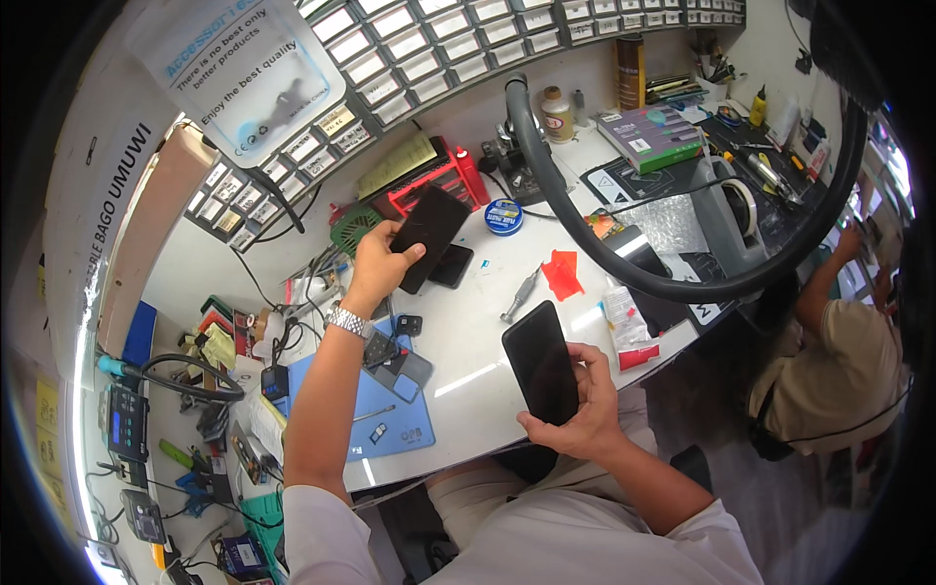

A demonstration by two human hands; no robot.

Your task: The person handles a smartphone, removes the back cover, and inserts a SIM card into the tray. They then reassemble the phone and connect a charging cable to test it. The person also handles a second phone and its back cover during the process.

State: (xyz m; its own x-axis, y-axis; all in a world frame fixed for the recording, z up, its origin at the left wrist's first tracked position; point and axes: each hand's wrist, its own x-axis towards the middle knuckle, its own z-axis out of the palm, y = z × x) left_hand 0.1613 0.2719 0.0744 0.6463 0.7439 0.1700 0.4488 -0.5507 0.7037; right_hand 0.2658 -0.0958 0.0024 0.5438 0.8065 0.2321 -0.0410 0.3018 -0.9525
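My left hand (381, 260), with a metal watch band at the wrist, grips a dark smartphone (435, 234) between thumb and fingers. It is raised over the far side of the white bench, and a smaller black phone-like slab (452, 265) lies partly hidden beneath it. Near the front edge, my right hand (582, 406) holds a black smartphone (541, 362) with its dark screen facing up. Between the two phones, a grey screwdriver (523, 294) lies next to a piece of red film (563, 275).
A blue repair mat (405, 439) with phone parts lies left. A round blue tin (503, 217) and a red rack (448, 180) stand behind. A thick black hose (575, 229) arches over the right side, before a boxed item (651, 136). Another person (829, 375) sits at far right.
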